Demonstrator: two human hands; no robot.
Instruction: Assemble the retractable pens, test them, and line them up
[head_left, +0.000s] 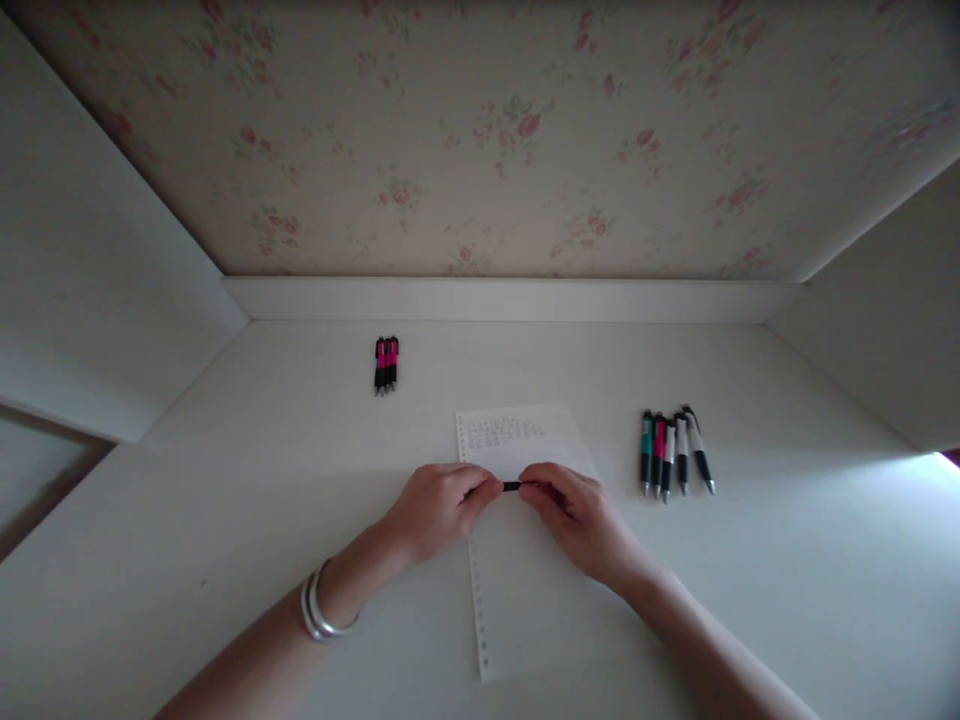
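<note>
A dark pen (511, 486) spans the small gap between my two hands, above a sheet of loose-leaf paper (525, 600). My left hand (446, 505) pinches one end of it, and my right hand (570, 515) pinches the other. Only a short black stretch shows; fingers hide the rest. Rows of handwriting (502, 430) fill the upper part of the sheet, and punched holes run down its left edge. To the right of my right hand lies a group of several pens (670, 455) with green, pink and white barrels, tips toward me.
Farther back on the left, several pink and black pens (386, 366) lie close together on the white desk (315, 430). A floral-papered wall (480, 150) rises behind the desk, with white side panels (97, 250) at left and right.
</note>
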